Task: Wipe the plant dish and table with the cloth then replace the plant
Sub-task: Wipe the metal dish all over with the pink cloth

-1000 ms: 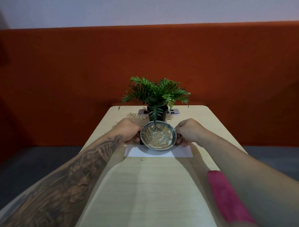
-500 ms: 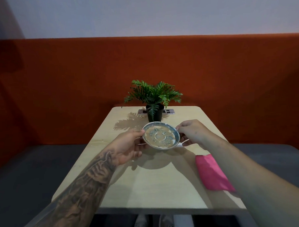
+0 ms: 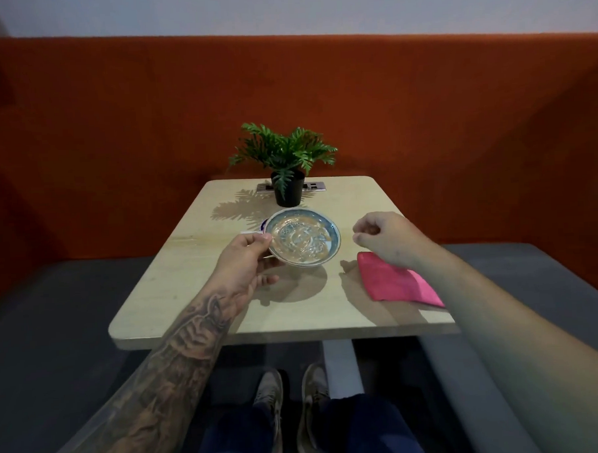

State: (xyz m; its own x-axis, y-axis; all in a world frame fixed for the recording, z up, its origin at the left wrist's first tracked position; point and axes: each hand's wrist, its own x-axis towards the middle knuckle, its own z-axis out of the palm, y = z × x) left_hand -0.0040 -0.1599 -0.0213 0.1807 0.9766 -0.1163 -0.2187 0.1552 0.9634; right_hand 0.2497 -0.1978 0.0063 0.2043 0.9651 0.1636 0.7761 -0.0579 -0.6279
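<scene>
Table [image 3: 198, 299]: pale wood, rounded corners, set against an orange upholstered bench back.
Plant [image 3: 285, 162]: green fronds in a black pot, upright at the table's far end, well beyond the dish.
Cloth [image 3: 392, 282]: pink, folded flat near the right edge.
Dish [image 3: 303, 237]: patterned and smeared (shadow beneath), lifted off the table.
Left hand [image 3: 246, 263]: pinching the dish's left rim.
Right hand [image 3: 385, 238]: loosely curled, holding nothing, above the cloth.

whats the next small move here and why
Probably lower the right hand onto the pink cloth and pick it up. The left hand alone holds the dirty dish above the table; the right is empty, just above the cloth.
</scene>
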